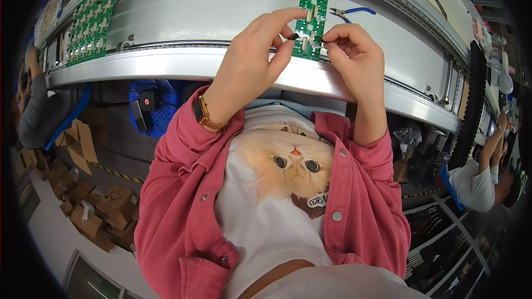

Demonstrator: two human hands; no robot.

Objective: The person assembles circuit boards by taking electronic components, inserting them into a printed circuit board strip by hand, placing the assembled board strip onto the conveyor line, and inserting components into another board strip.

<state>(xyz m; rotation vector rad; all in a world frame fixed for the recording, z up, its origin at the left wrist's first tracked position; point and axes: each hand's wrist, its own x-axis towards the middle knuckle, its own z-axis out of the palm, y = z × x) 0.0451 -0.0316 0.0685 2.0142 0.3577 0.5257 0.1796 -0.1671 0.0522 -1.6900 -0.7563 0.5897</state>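
Observation:
A narrow green circuit board [313,8] with rows of pale connectors lies across the metal conveyor, its near end at the front rail. At its left edge, my left hand [252,44] pinches a small black part [292,36] between thumb and fingers. The index finger of that hand reaches over the board near one of its connectors. On the other side, my right hand [356,50] has thumb and fingertips drawn together beside the board's right edge. Whatever those fingertips hold is too small to make out.
Blue-handled cutting pliers [354,11] lie right of the board. A wider green panel of boards [91,22] sits on the conveyor at the left. The metal front rail [166,62] runs before me. Cardboard boxes [111,205] are piled lower left. Other people sit at both sides.

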